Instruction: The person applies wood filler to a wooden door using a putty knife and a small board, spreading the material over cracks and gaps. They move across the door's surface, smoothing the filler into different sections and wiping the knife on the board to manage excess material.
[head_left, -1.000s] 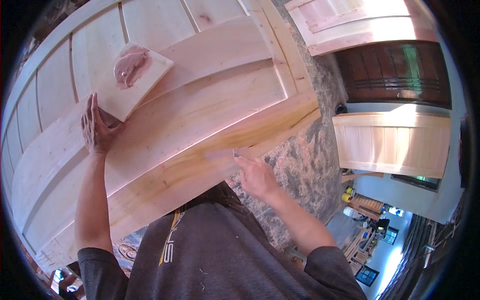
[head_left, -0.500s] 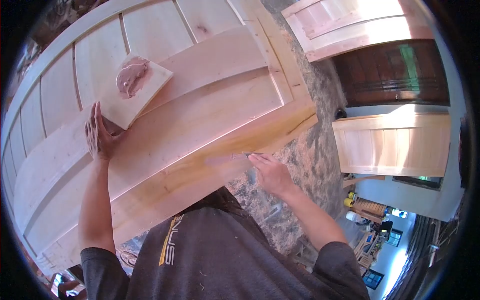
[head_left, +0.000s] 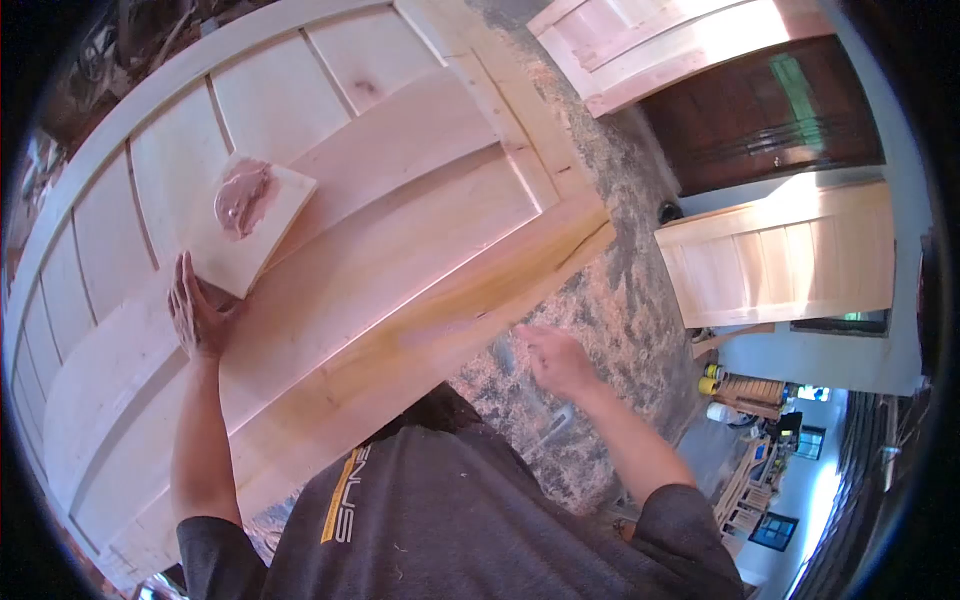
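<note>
A large pale panelled wooden door (head_left: 400, 220) lies in front of me. My left hand (head_left: 200, 315) grips the near end of a small wooden board (head_left: 265, 235), its fingers at one corner and the thumb at the other. A mound of pinkish-brown putty (head_left: 243, 200) sits on that board. Just off the door's near edge, my right hand (head_left: 562, 362) is closed on a thin putty knife, mostly hidden by the fingers and blurred. Beside it, a pinkish putty smear (head_left: 430, 333) marks the yellowish edge rail.
A dusty floor (head_left: 600, 300) strewn with shavings runs along the door's right side. Beyond it are a dark brown door (head_left: 765, 115), a pale panelled door (head_left: 785, 255) and another pale panel (head_left: 670, 40). Buckets (head_left: 712, 378) and wooden items stand farther off.
My right hand has moved off the rail, away from the putty smear, to over the floor. The left hand and board keep their place on the door while the view shifts.
</note>
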